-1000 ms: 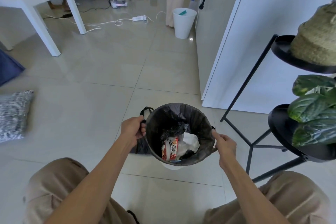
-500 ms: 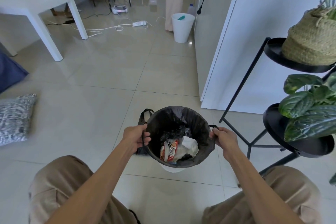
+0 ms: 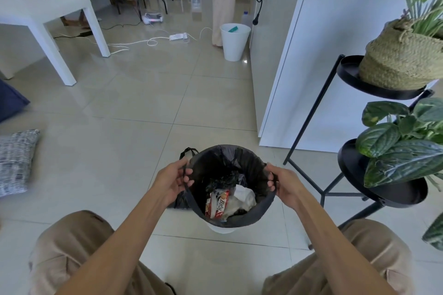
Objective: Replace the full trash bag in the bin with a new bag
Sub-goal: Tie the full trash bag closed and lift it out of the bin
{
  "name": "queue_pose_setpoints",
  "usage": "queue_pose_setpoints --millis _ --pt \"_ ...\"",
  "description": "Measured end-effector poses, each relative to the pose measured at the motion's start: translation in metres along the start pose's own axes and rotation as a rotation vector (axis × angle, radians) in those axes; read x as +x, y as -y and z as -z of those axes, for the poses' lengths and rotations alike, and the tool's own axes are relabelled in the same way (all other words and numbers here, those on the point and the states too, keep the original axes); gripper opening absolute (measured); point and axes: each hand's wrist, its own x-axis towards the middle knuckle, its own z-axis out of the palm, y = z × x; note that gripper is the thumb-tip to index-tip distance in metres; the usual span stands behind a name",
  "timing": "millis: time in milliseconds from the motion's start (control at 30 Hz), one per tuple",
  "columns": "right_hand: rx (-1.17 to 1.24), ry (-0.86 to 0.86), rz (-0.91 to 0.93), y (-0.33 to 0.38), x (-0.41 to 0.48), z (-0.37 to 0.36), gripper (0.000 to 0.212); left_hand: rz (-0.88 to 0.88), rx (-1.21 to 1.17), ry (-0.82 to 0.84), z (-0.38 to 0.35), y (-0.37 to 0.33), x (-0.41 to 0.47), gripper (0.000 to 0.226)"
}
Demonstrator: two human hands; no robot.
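Note:
A black trash bag (image 3: pixel 249 219) lines a small white bin (image 3: pixel 221 229) on the floor between my knees; only the bin's white bottom shows below the bag. Inside lie a red snack wrapper (image 3: pixel 217 203), white crumpled paper (image 3: pixel 244 195) and dark plastic. My left hand (image 3: pixel 173 181) grips the bag's left handle loop at the rim. My right hand (image 3: pixel 284 183) grips the bag's right edge. Another black bag handle (image 3: pixel 188 151) sticks up behind the left hand.
A black metal plant stand (image 3: pixel 381 189) with leafy plants and a woven basket (image 3: pixel 400 60) stands close on the right. A white cabinet wall (image 3: pixel 323 55) rises behind the bin. Farther off are a second white bin (image 3: pixel 233 42), a standing person's legs, cables, a white table (image 3: pixel 48 14) and a cushion (image 3: pixel 16 160).
Both hands slid up from the bin's sides to the bag's rim and closed on its handles. The view tilted up a little.

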Motion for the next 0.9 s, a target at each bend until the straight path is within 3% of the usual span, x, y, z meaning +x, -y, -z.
queue_pose_setpoints --millis 100,233,467,700,900 --pt "0.036 0.034 0.069 0.008 -0.001 0.001 0.01 -0.015 -0.072 0.053 0.002 -0.006 0.0 0.019" --pt "0.027 0.066 0.205 0.027 -0.009 -0.004 0.019 -0.044 -0.042 0.11 -0.001 -0.025 -0.003 0.021" --pt "0.059 0.113 0.344 0.056 -0.028 -0.016 0.022 -0.193 -0.023 0.077 -0.009 -0.054 -0.007 0.019" --pt "-0.052 0.065 0.302 0.073 -0.035 -0.015 0.026 -0.159 0.184 0.102 -0.015 -0.066 -0.011 0.03" --pt "-0.051 0.223 0.463 0.092 -0.054 -0.013 0.018 -0.331 0.102 0.111 -0.021 -0.067 -0.023 0.019"
